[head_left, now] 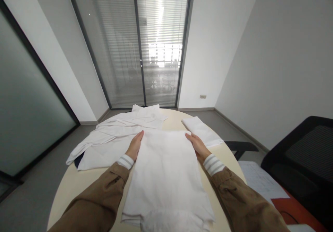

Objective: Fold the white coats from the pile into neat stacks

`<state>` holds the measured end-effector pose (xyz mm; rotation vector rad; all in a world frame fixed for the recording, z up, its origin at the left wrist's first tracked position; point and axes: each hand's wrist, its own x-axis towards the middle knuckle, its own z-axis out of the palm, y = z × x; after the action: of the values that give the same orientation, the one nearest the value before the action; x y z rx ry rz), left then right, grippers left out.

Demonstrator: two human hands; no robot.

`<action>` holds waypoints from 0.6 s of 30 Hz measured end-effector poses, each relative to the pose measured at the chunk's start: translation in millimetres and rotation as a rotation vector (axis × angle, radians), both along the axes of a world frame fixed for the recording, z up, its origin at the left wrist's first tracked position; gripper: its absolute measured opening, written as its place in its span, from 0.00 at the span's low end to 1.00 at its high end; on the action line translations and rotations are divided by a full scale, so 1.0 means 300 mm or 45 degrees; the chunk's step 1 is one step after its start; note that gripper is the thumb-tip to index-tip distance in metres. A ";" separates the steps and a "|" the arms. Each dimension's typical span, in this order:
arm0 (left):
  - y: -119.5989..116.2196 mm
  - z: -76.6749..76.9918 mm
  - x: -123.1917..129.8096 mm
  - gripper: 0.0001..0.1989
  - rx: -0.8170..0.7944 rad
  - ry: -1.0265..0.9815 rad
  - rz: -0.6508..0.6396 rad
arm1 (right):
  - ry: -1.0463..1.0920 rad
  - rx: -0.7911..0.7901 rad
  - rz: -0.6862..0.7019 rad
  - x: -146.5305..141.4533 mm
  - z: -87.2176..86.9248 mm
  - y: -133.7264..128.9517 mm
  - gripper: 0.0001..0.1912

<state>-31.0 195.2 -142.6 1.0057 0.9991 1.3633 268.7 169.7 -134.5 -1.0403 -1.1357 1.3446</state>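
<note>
"How many things do you have in front of you?"

"One round table, with one white cloth between my hands. One heap of white fabric lies on my left; its layers overlap, so I can't count the pieces. A single dark blue patch shows at its near edge. On my right there's one smaller folded bundle, also white. Beyond the table's right side I see one black chair."

"And your fingers?"

"Two hands, both pinching. My left hand has the far left corner of the white cloth, and my right hand has the far right corner — thumb tip on the fabric, near the top edge. Some fingers are tucked out of sight, so I can't tell how they're spaced."

"Where does the cloth lie from there?"

"Between my fingers and back toward me. Its far edge runs from one hand to the other, and the rest widens down between my two brown sleeves, over the table. Whether all of it rests on the tabletop, I can't tell."
</note>
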 end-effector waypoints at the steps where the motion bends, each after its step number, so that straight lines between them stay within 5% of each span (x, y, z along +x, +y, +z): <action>1: -0.004 0.003 0.005 0.22 -0.036 -0.015 -0.029 | 0.018 0.012 -0.022 -0.001 0.002 0.000 0.23; 6: -0.004 0.009 0.016 0.26 -0.122 -0.173 -0.050 | 0.015 -0.013 -0.081 -0.007 0.002 -0.006 0.21; 11: 0.010 -0.007 0.004 0.24 -0.105 0.000 0.013 | -0.006 0.010 0.036 0.003 -0.039 0.008 0.22; 18: -0.006 -0.021 0.019 0.24 -0.071 0.261 -0.125 | -0.069 0.201 -0.339 0.016 -0.039 0.066 0.25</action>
<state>-25.4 193.2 -148.9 1.1537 1.1183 1.1625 273.4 189.4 -146.2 -1.0758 -1.0819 1.0066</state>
